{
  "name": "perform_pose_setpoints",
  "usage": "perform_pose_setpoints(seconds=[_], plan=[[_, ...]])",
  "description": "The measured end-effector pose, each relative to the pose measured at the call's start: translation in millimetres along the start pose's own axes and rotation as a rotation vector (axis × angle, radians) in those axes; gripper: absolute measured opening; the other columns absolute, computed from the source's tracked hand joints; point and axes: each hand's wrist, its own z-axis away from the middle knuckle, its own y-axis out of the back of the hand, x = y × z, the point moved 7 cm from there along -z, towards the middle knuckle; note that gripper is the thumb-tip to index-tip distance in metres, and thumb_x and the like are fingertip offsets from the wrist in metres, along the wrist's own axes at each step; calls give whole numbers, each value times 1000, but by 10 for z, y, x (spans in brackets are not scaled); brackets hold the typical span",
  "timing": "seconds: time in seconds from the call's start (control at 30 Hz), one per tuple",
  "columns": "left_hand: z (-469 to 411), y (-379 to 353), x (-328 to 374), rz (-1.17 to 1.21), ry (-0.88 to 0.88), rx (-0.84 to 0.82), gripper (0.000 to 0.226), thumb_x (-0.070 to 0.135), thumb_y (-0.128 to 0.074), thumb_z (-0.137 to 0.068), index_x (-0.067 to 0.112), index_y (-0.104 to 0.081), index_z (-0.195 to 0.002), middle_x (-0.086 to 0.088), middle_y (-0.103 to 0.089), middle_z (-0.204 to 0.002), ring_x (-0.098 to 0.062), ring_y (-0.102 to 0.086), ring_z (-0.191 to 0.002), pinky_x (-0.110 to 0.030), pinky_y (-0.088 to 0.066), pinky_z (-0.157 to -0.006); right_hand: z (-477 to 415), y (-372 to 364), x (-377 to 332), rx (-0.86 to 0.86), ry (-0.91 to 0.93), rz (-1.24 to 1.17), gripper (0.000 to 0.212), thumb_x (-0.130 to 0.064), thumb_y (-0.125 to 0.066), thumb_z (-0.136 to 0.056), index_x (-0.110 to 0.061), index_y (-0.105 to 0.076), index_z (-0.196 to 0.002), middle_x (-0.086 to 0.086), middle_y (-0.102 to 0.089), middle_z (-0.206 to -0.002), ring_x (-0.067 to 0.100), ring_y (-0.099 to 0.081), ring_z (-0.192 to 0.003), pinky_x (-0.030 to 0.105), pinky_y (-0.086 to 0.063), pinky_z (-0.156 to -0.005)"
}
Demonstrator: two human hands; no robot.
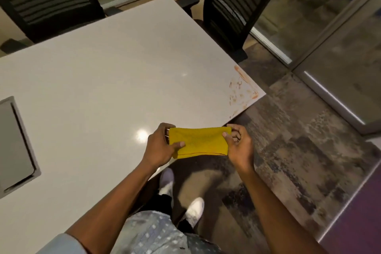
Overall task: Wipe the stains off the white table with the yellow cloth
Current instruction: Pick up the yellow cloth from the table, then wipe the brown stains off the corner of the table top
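Observation:
A folded yellow cloth (200, 142) is stretched between both hands just above the near edge of the white table (107, 80). My left hand (159, 146) pinches its left end, and my right hand (239, 144) pinches its right end. Orange-brown stains (242, 86) are smeared over the table's right corner, up and to the right of the cloth and apart from it.
Two black mesh office chairs stand at the far side, one at the left (47, 0) and one at the right (237, 6). A grey recessed panel (16, 146) sits in the tabletop at the left. Patterned carpet (299, 150) and glass walls lie to the right.

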Motion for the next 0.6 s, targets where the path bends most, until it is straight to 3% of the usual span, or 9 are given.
perform_pose_setpoints(seconds=[0.07,0.17,0.27,0.47,0.6], plan=[[-78,-75,4,-56,-22,-22,54,13,-93,-81,14,-65,-127,-3,-69,-107,-23,-67,-93,-18,-52,-71,-13,22,25,28,-20,28,35,-16,-76,-97,-11,-65,-130,5,-68,-88,25,-66,-81,43,-55,-76],[-252,-139,-5,-82,22,-47,47,14,-92,-82,8,-68,-123,-6,-70,-109,-28,-68,-97,-37,-59,-82,-66,37,64,106,-57,99,37,-16,-79,-93,-11,-64,-127,4,-70,-89,26,-68,-82,41,-54,-73],[-487,-220,-79,-118,81,-114,44,20,-93,-82,7,-70,-117,-10,-73,-109,-29,-68,-98,-44,-60,-89,-212,-21,70,134,-91,190,33,-21,-80,-93,-15,-63,-122,-5,-67,-88,28,-70,-85,38,-51,-71],[-891,-383,-301,-149,193,-166,32,37,-94,-81,13,-73,-85,-10,-78,-88,-31,-74,-90,-46,-60,-83,-835,-290,-82,63,-20,435,28,-33,-77,-96,-21,-65,-118,4,-78,-107,33,-73,-92,41,-55,-72],[-1090,-679,-330,-256,175,-296,38,48,-87,-86,12,-75,-89,-10,-82,-88,-32,-77,-97,-47,-61,-90,-1251,-502,-129,38,-4,530,24,-35,-72,-99,-22,-67,-119,4,-77,-115,32,-71,-105,37,-49,-76]])
